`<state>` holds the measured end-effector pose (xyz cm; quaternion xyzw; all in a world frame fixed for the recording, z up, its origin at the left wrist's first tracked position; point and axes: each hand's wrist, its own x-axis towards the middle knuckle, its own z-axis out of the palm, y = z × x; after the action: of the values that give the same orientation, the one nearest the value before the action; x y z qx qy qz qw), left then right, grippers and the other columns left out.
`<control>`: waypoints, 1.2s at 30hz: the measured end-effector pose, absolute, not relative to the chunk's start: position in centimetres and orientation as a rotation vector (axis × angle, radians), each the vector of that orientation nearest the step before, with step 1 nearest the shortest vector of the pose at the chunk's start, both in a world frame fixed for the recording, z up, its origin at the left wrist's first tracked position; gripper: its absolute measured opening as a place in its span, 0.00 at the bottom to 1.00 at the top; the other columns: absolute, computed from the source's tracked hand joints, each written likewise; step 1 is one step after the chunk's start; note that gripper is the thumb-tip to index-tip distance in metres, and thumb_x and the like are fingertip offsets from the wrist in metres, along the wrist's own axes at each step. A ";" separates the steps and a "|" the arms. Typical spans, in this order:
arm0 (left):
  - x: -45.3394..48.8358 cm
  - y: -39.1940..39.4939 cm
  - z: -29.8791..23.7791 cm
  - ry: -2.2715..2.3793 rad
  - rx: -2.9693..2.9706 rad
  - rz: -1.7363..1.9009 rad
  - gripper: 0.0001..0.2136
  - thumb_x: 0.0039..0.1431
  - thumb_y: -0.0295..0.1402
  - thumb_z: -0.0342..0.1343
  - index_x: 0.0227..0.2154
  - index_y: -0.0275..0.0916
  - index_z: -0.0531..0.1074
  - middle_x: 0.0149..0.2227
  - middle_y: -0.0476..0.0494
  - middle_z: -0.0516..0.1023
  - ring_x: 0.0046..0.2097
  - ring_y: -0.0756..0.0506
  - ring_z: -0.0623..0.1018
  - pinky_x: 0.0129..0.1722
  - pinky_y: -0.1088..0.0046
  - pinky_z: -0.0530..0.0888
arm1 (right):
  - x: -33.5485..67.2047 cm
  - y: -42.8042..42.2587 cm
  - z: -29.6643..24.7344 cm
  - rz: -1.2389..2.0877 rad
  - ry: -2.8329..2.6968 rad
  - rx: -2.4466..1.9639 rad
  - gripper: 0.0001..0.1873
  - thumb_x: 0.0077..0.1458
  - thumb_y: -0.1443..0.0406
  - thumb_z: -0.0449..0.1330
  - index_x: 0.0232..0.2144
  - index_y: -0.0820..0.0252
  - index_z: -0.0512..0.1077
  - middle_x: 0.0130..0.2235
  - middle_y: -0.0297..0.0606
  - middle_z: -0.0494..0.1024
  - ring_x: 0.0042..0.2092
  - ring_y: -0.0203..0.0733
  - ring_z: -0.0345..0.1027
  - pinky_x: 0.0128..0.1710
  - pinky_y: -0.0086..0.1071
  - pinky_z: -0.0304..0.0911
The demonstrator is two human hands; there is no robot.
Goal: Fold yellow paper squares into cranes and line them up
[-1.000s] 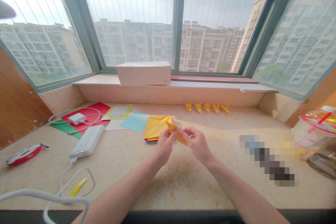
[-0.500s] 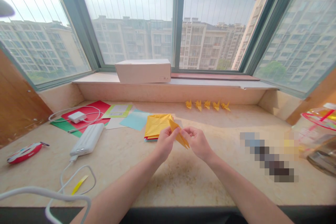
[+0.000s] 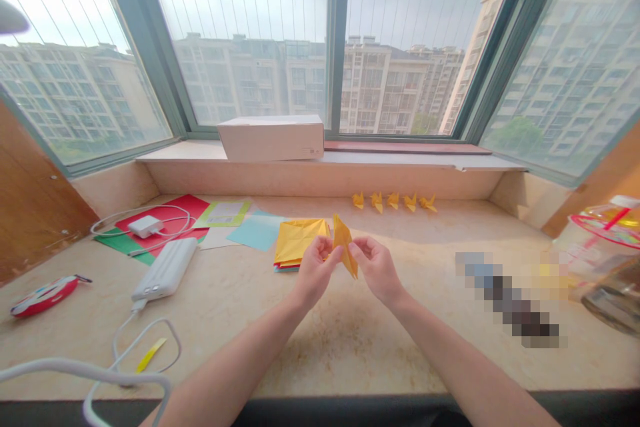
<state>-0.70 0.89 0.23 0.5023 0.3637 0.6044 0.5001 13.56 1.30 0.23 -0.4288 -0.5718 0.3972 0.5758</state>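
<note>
Two-handed, held a folded yellow paper near mid-frame, pinched between fingers of left hand and right hand. Saw a yellow-topped paper stack just left, five yellow paper birds upper right of centre.

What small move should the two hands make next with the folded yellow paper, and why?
Probably a light press along its folds, I would judge. The left hand and right hand hold the folded yellow paper from opposite sides, so both can press. It is one narrow, pointed shape, while the five small yellow figures near the wall have parts sticking out.
</note>
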 end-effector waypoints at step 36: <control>-0.7 0.6 0.6 0.872 1.357 1.449 0.14 0.53 0.42 0.65 0.31 0.36 0.71 0.28 0.50 0.74 0.27 0.52 0.73 0.28 0.76 0.71 | 13.7 1.3 -0.2 0.787 -1.417 -1.030 0.13 0.53 0.55 0.65 0.30 0.60 0.76 0.30 0.37 0.80 0.34 0.43 0.72 0.38 0.36 0.62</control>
<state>-0.70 0.61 0.55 0.5532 0.3555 0.5907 0.4677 13.71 1.26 -0.16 -0.4393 -0.6047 0.3356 0.5733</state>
